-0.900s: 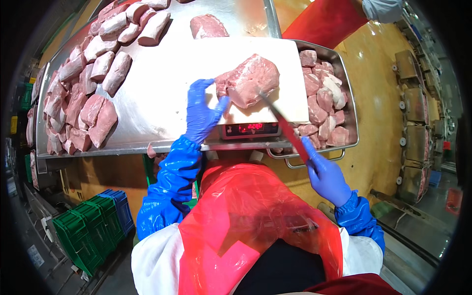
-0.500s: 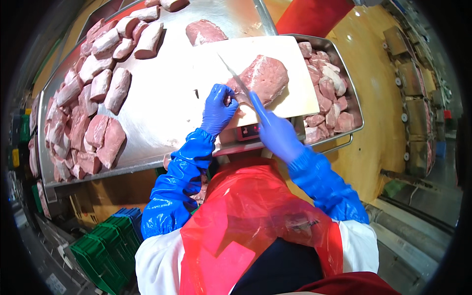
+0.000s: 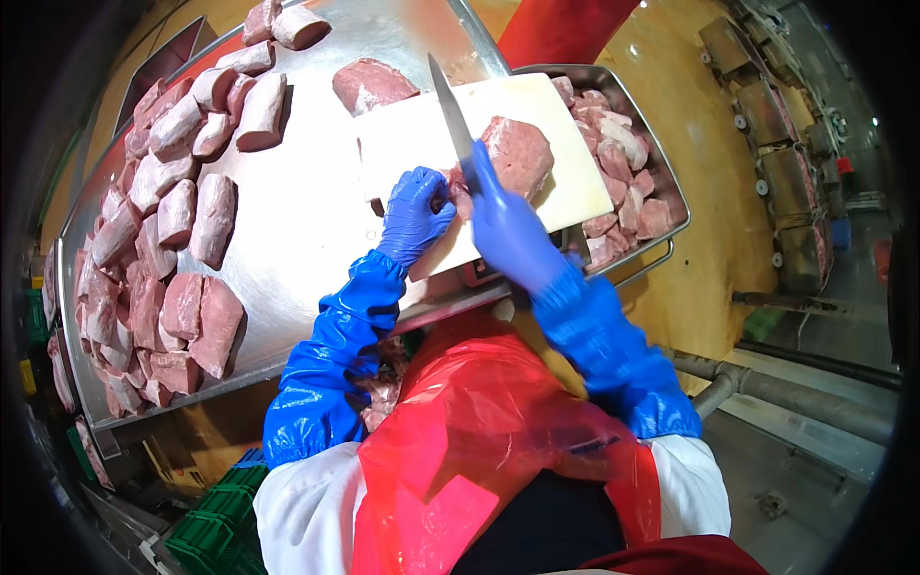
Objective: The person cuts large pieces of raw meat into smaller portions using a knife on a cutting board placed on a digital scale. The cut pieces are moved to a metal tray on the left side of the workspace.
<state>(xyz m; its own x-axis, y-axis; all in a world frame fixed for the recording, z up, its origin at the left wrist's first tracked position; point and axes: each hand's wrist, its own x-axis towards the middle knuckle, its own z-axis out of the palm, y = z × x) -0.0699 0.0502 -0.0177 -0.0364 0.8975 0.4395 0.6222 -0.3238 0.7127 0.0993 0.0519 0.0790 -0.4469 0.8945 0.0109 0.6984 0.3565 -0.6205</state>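
Note:
A slab of pink meat (image 3: 517, 158) lies on a white cutting board (image 3: 575, 192). My left hand (image 3: 415, 213), in a blue glove, is closed at the meat's left end, fingers curled on a small flap of it (image 3: 460, 196). My right hand (image 3: 513, 230), also gloved, is closed on the handle of a long knife (image 3: 448, 105), whose blade points up-left across the board and crosses the meat's left part. A scale (image 3: 479, 273) under the board is mostly hidden by my right hand and the board.
A steel table (image 3: 287, 192) holds several pale meat pieces (image 3: 201, 211) on the left and another slab (image 3: 374, 86) behind the board. A steel tray (image 3: 680, 216) of meat chunks is at right. Green crates (image 3: 216, 517) stand low left. A red-clad part of another person (image 3: 561, 29) shows at the top.
My left hand's fingers have curled onto the meat. My right hand with the knife has moved from the lower right up and left over the board, the blade now more upright.

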